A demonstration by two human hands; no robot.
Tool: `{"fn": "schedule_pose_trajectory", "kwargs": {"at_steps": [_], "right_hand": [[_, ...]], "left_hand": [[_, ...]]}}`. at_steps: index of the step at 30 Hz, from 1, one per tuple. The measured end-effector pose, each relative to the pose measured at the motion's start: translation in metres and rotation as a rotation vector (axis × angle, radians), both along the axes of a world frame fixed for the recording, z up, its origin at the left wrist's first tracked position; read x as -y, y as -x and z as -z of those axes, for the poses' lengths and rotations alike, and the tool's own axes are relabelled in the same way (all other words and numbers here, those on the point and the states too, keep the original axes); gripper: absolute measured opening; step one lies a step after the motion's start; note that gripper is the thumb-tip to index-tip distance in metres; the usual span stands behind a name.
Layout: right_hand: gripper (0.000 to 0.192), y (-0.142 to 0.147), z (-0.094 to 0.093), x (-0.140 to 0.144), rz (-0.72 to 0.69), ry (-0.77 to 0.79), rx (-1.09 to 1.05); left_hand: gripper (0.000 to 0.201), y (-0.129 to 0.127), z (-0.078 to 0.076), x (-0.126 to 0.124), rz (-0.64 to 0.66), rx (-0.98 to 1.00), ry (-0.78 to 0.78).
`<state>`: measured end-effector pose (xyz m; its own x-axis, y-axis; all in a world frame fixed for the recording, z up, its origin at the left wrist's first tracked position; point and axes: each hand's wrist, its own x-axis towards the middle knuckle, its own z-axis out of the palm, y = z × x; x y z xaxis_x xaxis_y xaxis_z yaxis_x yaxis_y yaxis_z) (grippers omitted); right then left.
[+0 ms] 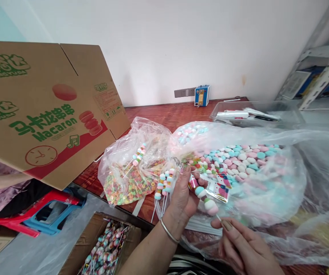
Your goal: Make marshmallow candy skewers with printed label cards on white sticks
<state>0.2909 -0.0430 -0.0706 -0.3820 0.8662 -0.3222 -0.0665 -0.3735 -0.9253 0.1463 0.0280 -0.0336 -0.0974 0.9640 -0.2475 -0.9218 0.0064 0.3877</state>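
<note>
At lower centre, your left hand [183, 198] grips a candy skewer [206, 198] and a wrapper [220, 187], while your right hand [244, 246] pinches the skewer's stick end. Spare skewers [164, 183] stand just left, before the candy bag [247, 160] on the worktop [167, 114].

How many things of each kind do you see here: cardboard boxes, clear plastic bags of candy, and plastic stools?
Cardboard boxes: 2, the Macaron box and the open box
Candy bags: 2, the small bag and the big bag
Plastic stools: 2, red stool and blue stool
Total: 6
</note>
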Motion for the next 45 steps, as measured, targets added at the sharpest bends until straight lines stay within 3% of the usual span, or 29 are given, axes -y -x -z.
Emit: {"fn": "schedule_pose_trajectory", "kwargs": {"at_steps": [3,11,17,19,24,29,32,35,41,45], "right_hand": [[0.047,0.008,0.0,-0.001,0.021,0.073,-0.093],[0.048,0.01,0.007,0.0,0.0,0.014,-0.034],[0.046,0.009,0.011,-0.003,-0.005,-0.079,0.005],[0.044,0.008,0.01,-0.003,-0.01,-0.221,0.109],[0.03,0.006,0.011,-0.003,0.041,-0.742,0.467],[0.023,0.006,0.023,-0.006,0.206,-1.399,0.801],[0.019,0.006,0.026,-0.01,0.246,-1.58,0.946],[0.022,0.003,0.025,-0.012,0.217,-1.485,0.854],[0.026,-0.001,0.015,-0.007,-0.006,-0.974,0.524],[0.028,0.004,0.012,-0.007,-0.036,-0.814,0.443]], "left_hand": [[0.022,0.0,0.0,0.002,-0.016,-0.018,0.0],[0.032,0.019,-0.004,0.003,-0.032,-0.019,0.053],[0.019,0.026,-0.006,0.001,-0.113,-0.079,0.079],[0.019,0.023,-0.007,0.002,-0.135,-0.06,0.111],[0.02,0.009,-0.01,0.007,-0.164,-0.071,0.114],[0.022,-0.006,-0.008,0.01,-0.25,-0.087,0.118],[0.026,-0.009,-0.009,0.011,-0.236,-0.121,0.126],[0.026,-0.002,-0.011,0.01,-0.201,-0.118,0.099],[0.024,0.024,-0.007,0.005,-0.09,-0.011,0.046],[0.019,0.027,-0.005,0.003,-0.105,0.004,0.041]]}}
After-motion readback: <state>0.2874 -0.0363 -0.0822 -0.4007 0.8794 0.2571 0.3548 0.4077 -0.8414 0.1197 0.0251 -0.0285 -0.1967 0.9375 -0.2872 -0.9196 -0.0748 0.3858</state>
